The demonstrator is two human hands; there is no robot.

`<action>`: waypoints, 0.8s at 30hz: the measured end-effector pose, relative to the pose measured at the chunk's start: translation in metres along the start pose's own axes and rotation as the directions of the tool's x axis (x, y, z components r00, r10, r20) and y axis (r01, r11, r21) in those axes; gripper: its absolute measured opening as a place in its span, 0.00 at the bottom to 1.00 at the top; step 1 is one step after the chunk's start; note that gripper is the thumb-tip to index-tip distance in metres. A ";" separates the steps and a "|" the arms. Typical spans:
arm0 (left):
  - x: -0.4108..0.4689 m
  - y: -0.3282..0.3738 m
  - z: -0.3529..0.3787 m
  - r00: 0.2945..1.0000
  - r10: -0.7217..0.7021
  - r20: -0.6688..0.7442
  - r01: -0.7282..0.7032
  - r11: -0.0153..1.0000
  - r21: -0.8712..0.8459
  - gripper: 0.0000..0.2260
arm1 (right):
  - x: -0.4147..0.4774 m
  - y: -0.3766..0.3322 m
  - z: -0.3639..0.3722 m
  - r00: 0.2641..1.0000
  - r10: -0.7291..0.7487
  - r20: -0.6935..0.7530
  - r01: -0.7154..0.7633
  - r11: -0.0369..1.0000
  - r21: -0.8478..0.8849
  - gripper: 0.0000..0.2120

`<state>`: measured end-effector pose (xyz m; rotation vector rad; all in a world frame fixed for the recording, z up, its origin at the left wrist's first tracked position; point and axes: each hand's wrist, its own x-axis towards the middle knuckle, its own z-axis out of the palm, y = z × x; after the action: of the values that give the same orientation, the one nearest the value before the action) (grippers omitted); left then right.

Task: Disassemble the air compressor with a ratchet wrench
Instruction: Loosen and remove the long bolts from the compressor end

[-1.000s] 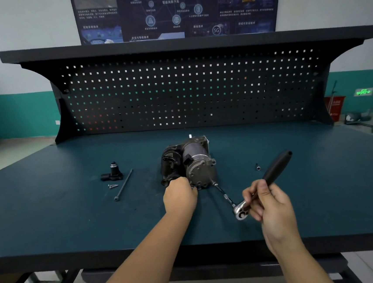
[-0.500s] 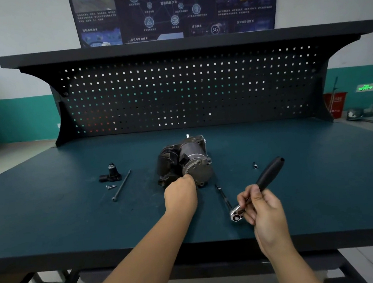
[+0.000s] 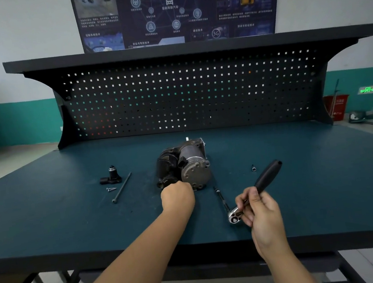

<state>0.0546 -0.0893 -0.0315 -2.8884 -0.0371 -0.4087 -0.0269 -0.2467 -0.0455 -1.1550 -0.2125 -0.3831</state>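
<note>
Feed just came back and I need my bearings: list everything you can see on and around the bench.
air compressor: 1, black and grey metal, bench centre
ratchet wrench: 1, chrome head, black handle, in right hand, its bar's tip clear of the compressor
long bolt: 1, dark, left of compressor
small screws: count unclear, silver, beside the bolt
black fitting: 1, behind the screws
small socket: 1, silver, right of compressor
workbench: 1, teal top
pegboard: 1, black, behind bench
left hand: grips compressor's near edge
right hand: holds wrench near its head
</note>
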 end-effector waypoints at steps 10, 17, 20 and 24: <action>0.000 0.000 0.004 0.997 -0.076 0.017 0.077 0.994 -0.072 0.10 | -0.001 0.001 0.000 1.000 0.000 0.001 0.000 1.000 0.018 0.13; 0.002 -0.001 0.005 0.993 -0.114 -0.028 0.108 0.980 -0.168 0.16 | 0.001 0.002 0.000 1.000 -0.022 -0.002 0.022 1.000 0.010 0.13; 0.002 -0.002 0.001 0.995 -0.097 0.019 0.099 0.984 -0.151 0.11 | 0.000 0.002 0.000 1.000 -0.028 0.003 0.028 1.000 0.005 0.13; 0.001 -0.004 0.003 1.000 -0.018 -0.011 0.018 0.998 -0.061 0.12 | -0.001 0.002 -0.001 1.000 -0.031 0.005 0.031 1.000 0.003 0.13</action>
<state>0.0558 -0.0849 -0.0330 -2.9474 -0.0498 -0.4376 -0.0266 -0.2464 -0.0477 -1.1504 -0.2353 -0.4075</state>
